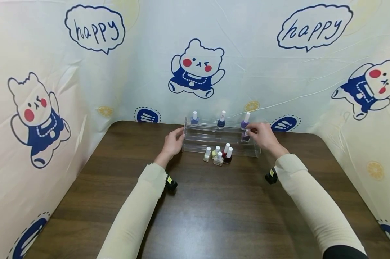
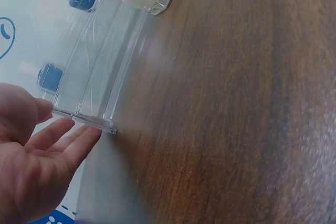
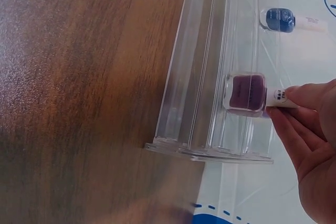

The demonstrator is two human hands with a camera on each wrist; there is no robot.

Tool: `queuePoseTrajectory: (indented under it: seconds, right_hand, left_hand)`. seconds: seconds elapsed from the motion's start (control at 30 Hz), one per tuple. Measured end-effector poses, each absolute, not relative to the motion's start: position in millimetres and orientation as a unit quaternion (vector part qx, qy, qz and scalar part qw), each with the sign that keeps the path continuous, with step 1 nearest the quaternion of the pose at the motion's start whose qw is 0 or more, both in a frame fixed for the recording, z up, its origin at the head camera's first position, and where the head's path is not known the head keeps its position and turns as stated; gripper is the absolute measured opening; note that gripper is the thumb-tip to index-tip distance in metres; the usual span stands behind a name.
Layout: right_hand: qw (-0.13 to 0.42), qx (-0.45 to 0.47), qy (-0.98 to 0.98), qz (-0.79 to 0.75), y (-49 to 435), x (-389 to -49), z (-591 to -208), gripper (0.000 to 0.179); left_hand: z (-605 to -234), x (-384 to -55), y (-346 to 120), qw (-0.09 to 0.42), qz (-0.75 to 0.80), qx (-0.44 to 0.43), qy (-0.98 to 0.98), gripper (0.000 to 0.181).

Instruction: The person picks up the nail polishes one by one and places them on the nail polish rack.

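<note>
Dk wood table (image 1: pixel 207 208), lower ctr; pale printed cloth (image 1: pixel 253 72), top + sides. R hand (image 1: pixel 265 138) pinches purple bottle (image 1: pixel 245 137), ctr-right; L hand (image 1: pixel 173 144) spread, touching rack (image 1: pixel 201 137), ctr.

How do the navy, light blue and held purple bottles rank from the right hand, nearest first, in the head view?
1. Held purple bottle, in the right hand.
2. Navy bottle, middle of the rack.
3. Light blue bottle, rack's left end.

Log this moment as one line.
right hand pinches dark purple bottle by white cap | left hand touches clear rack at left end | back row: three bottles | table in front: five bottles
</note>
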State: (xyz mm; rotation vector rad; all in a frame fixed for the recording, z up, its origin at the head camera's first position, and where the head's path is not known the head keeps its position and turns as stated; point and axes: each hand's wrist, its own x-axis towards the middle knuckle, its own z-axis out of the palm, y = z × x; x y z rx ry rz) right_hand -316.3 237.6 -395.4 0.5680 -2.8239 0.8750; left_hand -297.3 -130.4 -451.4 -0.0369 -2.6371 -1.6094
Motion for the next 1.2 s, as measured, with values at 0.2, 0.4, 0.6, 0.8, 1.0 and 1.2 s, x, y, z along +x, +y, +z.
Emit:
queuePoseTrajectory:
  seconds: [0.2,0.4,0.6,0.8,1.0,1.2]
  right_hand:
    - [0.058,0.181,-0.939,0.288,237,-318,-396,0.024]
    - [0.058,0.182,-0.939,0.286,236,-319,-394,0.024]
    - [0.056,0.181,-0.939,0.287,236,-318,-395,0.024]
    - [0.051,0.175,-0.941,0.286,237,-319,-396,0.024]
    - [0.046,0.179,-0.939,0.29,236,-317,-393,0.025]
    - [0.037,0.18,-0.936,0.301,238,-311,-386,0.026]
  left_hand:
    - [-453,-299,-131,0.026,-0.518,-0.016,-0.855,0.045]
    - [-452,-299,-131,0.029,-0.517,-0.015,-0.855,0.043]
    - [-452,-297,-131,0.027,-0.518,-0.014,-0.855,0.044]
    - [-451,-296,-130,0.027,-0.519,-0.012,-0.854,0.043]
    - [-451,-295,-129,0.024,-0.515,-0.008,-0.857,0.044]
    - [-451,-296,-129,0.027,-0.515,-0.008,-0.857,0.044]
